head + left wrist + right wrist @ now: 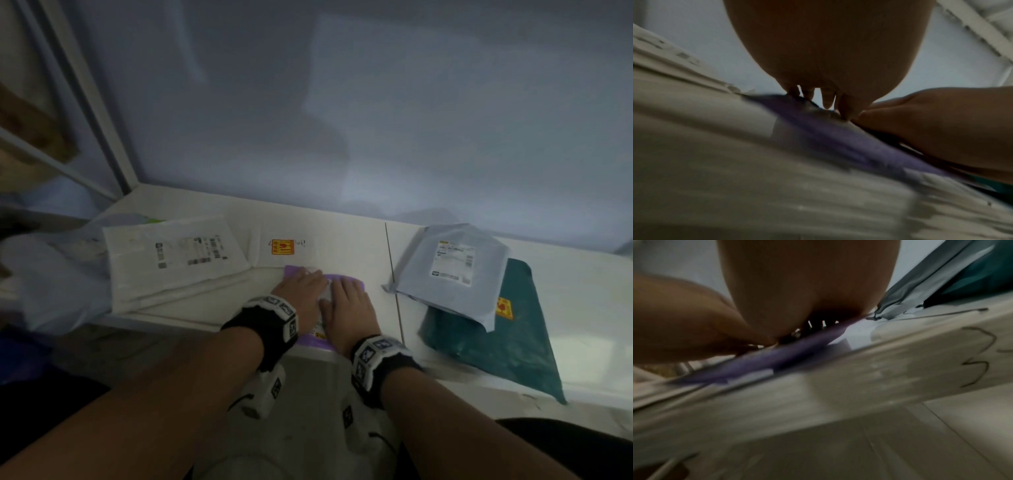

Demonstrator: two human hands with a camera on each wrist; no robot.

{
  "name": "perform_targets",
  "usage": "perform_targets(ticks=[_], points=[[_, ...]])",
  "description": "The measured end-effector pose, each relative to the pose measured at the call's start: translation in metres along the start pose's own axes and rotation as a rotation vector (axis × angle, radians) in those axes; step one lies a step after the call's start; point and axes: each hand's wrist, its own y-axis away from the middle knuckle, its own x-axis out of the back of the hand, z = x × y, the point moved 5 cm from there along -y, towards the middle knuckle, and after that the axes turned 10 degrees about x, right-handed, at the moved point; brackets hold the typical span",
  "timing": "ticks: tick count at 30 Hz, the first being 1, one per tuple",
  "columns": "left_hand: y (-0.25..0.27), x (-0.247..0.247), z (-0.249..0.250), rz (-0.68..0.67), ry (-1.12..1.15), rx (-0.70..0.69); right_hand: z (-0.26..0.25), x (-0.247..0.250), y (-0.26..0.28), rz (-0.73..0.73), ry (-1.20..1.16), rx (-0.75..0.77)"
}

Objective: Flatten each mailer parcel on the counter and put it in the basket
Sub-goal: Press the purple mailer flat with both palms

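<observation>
A purple mailer (291,272) lies flat at the front edge of the white counter (359,246), mostly hidden under both hands. My left hand (301,291) presses on it palm down with straight fingers. My right hand (347,305) lies flat beside the left one, also pressing the mailer. In the left wrist view the purple mailer (838,138) runs under the left hand's fingers (827,100), with the right hand (941,126) beside it. The right wrist view shows the purple mailer (777,360) squeezed beneath the right hand (807,288). No basket is in view.
A white mailer (174,257) with labels lies on a stack at the left, and another white one with an orange sticker (282,247) lies behind my hands. At the right, a grey mailer (448,267) overlaps a dark green mailer (496,339). A wall rises behind the counter.
</observation>
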Motion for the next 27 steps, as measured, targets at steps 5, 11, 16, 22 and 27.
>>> perform_targets(ticks=[5,11,16,22,27], points=[[-0.01,-0.026,-0.007,0.054,-0.052,-0.028,0.007,-0.013,0.003,-0.008,0.032,-0.024],[0.0,-0.031,-0.008,0.064,-0.09,0.009,0.01,-0.015,0.004,-0.003,0.053,-0.005],[0.01,-0.032,-0.012,0.105,-0.087,0.066,0.021,-0.015,0.009,-0.064,0.048,-0.01],[0.011,-0.031,-0.013,0.094,-0.077,0.081,0.025,-0.015,0.012,-0.086,0.056,-0.01],[0.011,-0.033,-0.017,0.075,-0.062,0.095,0.027,-0.016,0.011,-0.111,0.066,-0.013]])
